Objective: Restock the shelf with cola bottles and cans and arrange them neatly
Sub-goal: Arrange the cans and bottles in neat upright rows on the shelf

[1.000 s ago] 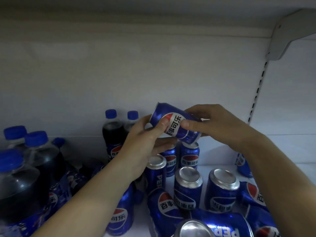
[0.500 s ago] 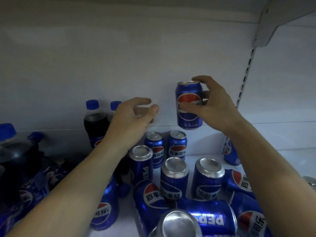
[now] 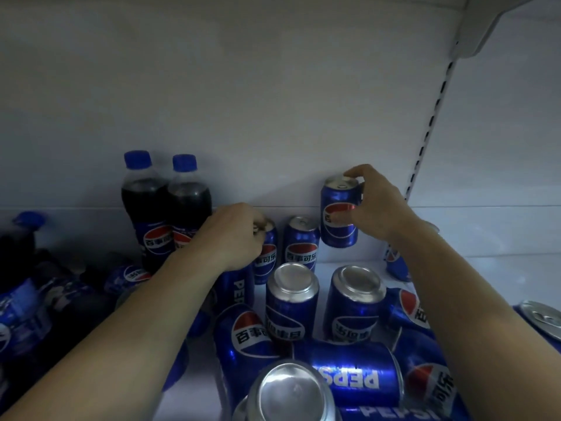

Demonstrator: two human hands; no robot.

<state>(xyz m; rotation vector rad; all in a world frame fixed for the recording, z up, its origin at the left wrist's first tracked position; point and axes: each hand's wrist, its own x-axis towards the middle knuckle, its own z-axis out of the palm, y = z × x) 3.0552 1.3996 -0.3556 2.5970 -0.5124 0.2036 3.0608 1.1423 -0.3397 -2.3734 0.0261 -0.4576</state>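
Note:
My right hand (image 3: 376, 205) grips an upright blue cola can (image 3: 338, 214) near its top, holding it just above the white shelf (image 3: 349, 262) by the back wall. My left hand (image 3: 233, 235) curls its fingers over the top of a standing can (image 3: 267, 256) in the back row; beside it stands another upright can (image 3: 301, 243). Two small cola bottles (image 3: 165, 208) with blue caps stand to the left. In front, two cans (image 3: 291, 302) stand upside down, and several cans (image 3: 355, 378) lie on their sides.
Larger dark cola bottles (image 3: 21, 268) crowd the left side. More cans lie at the right edge (image 3: 540, 320) and behind my right forearm (image 3: 394, 262). A slotted upright rail (image 3: 431, 117) and a shelf bracket (image 3: 485, 22) run up the right. The upper shelf is close overhead.
My right hand has lowered the can toward the back row, to the right of the two standing cans. My left hand dropped from mid-air onto the top of a back-row can.

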